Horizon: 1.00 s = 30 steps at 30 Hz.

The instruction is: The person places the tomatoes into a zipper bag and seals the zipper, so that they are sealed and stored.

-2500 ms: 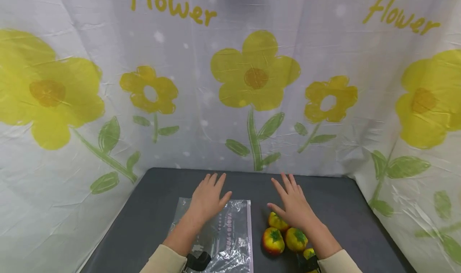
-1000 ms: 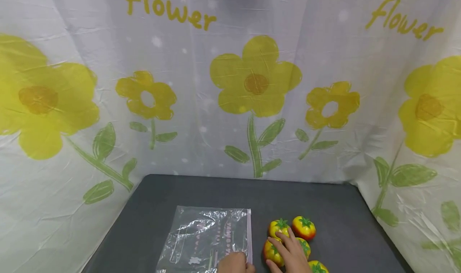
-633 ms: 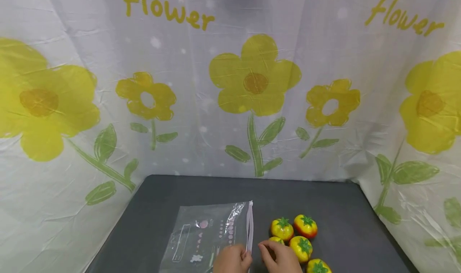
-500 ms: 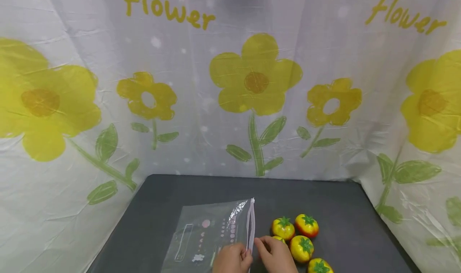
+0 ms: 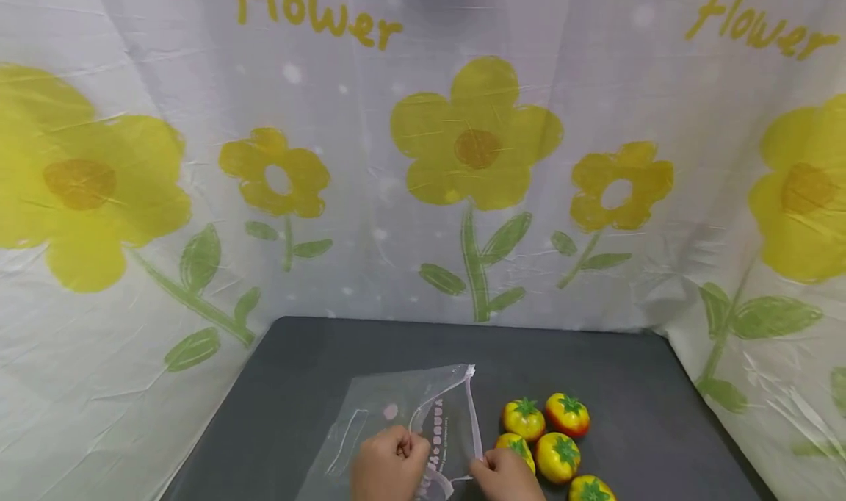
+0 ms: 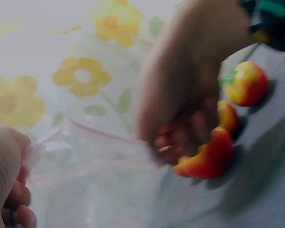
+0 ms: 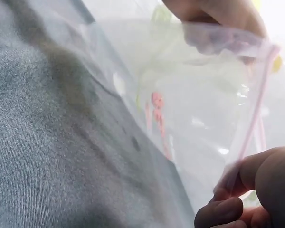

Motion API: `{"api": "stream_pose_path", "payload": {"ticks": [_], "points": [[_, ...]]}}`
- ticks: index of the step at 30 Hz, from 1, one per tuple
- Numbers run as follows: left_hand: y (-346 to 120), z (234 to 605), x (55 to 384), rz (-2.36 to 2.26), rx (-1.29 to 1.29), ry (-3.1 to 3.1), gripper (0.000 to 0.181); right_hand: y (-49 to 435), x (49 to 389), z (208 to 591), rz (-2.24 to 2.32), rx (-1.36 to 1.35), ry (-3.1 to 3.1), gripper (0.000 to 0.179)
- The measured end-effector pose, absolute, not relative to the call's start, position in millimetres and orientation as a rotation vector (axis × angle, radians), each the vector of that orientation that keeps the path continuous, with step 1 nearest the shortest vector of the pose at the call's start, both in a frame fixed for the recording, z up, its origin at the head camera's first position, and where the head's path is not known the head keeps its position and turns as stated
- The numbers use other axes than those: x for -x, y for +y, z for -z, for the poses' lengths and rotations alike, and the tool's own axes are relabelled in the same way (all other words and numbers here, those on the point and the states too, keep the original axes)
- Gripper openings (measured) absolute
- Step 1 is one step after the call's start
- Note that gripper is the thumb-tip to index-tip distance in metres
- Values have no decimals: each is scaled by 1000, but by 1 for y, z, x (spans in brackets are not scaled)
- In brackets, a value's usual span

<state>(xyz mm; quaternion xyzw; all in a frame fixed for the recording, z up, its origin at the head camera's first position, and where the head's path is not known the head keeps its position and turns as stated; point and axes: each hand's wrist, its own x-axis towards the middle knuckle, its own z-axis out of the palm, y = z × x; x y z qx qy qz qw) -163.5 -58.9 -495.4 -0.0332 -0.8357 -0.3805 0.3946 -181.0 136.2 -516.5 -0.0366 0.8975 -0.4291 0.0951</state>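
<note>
A clear plastic zipper bag [image 5: 377, 394] with a pale pink edge and pink print is held open at its right-hand mouth, just above the dark table. My left hand [image 5: 390, 466] grips one side of the mouth with curled fingers. Thumb and fingers of my right hand [image 5: 507, 476] pinch the opposite edge. In the right wrist view the bag's zip strip [image 7: 256, 111] runs up from my right fingertips. Beside my right hand lie several yellow-and-red tomato-like fruits [image 5: 557, 458] with green leafy tops. The bag's lower end runs out of the head view.
The dark grey table [image 5: 317, 369] ends at the back against a white curtain [image 5: 357, 266] printed with yellow flowers. The same curtain stands along both sides. One fruit [image 5: 590, 489] is cut off by the lower frame edge.
Both hands have come down from above the table onto the bag. Its mouth, lying flat earlier, is now pulled apart, the left hand having shifted leftward. The fruits stay in place.
</note>
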Motion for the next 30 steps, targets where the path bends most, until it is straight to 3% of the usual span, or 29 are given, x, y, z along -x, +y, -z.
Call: {"api": "stream_pose_path", "payload": {"ticks": [6,10,13,17,23,30], "points": [[-75,472,156,1141,-31,-2393,19,141,182,517,1212,2,2558,27],[-78,465,155,1179,-41,-2540,20,142,187,526,1192,20,2518,27],[-78,464,156,1139,-45,-2587,9,143,189,533,1201,35,2509,28],[-78,465,156,1057,-67,-2612,18,142,189,531,1175,23,2526,30],[-75,468,157,1062,-110,-2520,25,148,174,496,1145,42,2672,34],[-74,471,160,1132,-109,-2414,28,202,167,476,1033,-148,2899,22]]}}
